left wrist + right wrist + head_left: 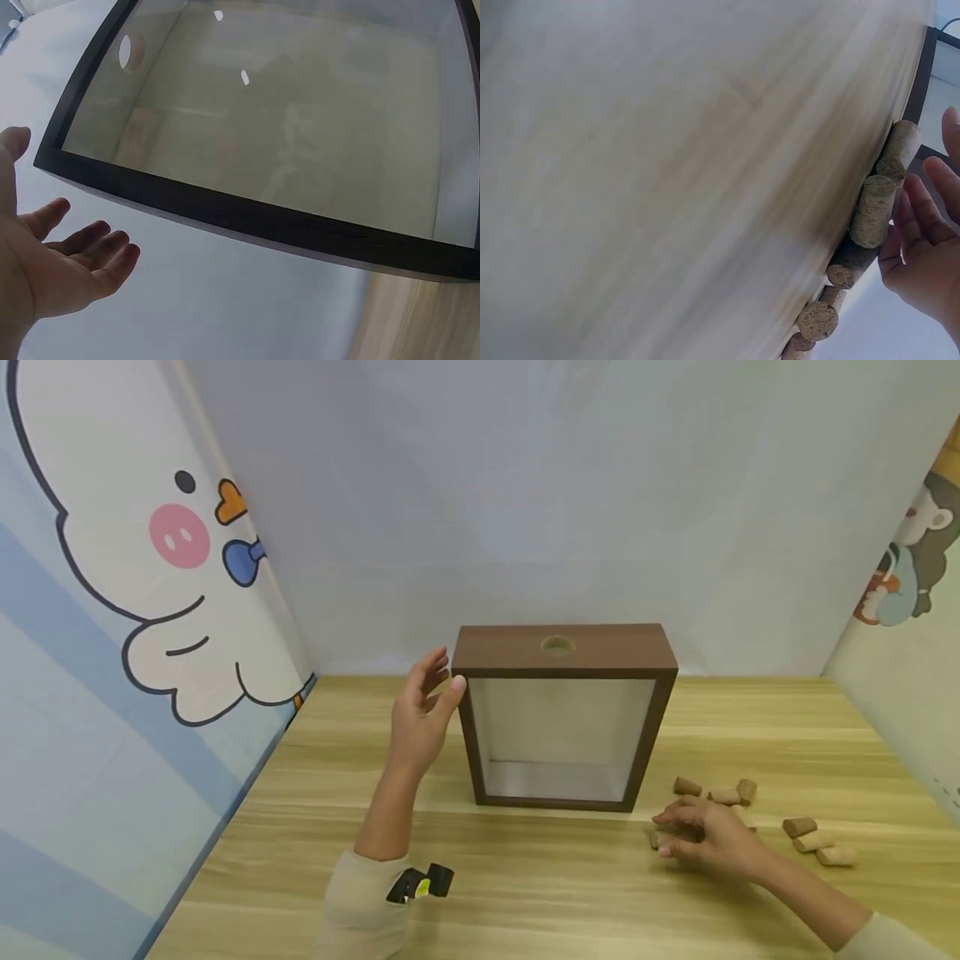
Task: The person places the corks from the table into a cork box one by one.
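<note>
A shadow box (562, 737) with a dark brown frame and a clear front stands upright on the table, a round hole (558, 647) in its top. My left hand (422, 718) is at its upper left corner, thumb by the frame edge; in the left wrist view the fingers (112, 270) are loosely spread. Low over the table, my right hand (716, 843) reaches toward a wine cork (657, 841) lying between its thumb and fingertips. The right wrist view shows corks (873, 211) beside the relaxed fingers, with no grip visible.
More corks lie around the right hand, including a dark one (687, 786) behind it and a pale one (836, 857) to its right. The wood-grain table (300, 827) meets a pale backdrop (525, 527). Cartoon-printed curtains (82, 510) flank it.
</note>
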The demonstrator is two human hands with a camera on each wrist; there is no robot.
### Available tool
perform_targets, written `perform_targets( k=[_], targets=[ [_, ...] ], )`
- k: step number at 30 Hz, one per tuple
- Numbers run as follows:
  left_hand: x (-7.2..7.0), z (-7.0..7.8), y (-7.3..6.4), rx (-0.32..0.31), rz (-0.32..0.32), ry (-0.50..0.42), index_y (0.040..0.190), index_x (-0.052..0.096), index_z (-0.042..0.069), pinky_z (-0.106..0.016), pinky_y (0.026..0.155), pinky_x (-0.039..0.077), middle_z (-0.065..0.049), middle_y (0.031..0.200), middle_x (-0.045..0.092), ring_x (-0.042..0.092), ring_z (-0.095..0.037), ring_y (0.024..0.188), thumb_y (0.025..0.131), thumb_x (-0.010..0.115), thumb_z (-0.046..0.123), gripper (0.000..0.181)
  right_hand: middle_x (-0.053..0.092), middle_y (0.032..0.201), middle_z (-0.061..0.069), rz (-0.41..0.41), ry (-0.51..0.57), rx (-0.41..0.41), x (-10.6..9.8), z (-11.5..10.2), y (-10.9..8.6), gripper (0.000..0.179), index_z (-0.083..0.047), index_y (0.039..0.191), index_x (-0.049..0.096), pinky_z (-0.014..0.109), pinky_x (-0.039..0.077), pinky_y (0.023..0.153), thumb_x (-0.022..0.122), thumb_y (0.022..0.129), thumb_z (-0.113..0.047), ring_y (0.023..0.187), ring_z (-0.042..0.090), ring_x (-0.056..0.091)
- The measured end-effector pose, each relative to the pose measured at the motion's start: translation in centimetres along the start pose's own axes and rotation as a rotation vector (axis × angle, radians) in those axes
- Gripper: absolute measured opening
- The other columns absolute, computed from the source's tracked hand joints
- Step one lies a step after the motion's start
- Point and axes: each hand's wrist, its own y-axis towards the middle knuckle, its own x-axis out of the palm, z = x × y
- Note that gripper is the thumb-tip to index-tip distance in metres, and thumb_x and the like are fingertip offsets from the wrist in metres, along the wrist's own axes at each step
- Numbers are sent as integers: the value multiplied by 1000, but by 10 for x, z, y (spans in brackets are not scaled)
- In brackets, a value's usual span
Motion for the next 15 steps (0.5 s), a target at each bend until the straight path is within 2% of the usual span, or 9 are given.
perform_targets(
  k=[6, 15],
  targets=[
    [5, -1, 5, -18, -8, -45, 138, 38, -3, -45, 93, 36, -23, 134, 41, 42, -32, 121, 93, 52, 11, 49, 60, 95, 3, 14, -49, -81, 4, 2, 2, 29, -3, 93, 69, 26, 49, 66, 79, 72, -19, 83, 15, 57],
    [10, -2, 10, -23, -24, -85, 139, 38, 0, -40, 86, 40, -21, 134, 41, 48, -30, 111, 95, 51, 11, 47, 61, 92, -2, 26, -77, -147, 7, 6, 3, 23, -7, 90, 70, 28, 48, 69, 80, 70, -10, 82, 14, 57]
  ],
)
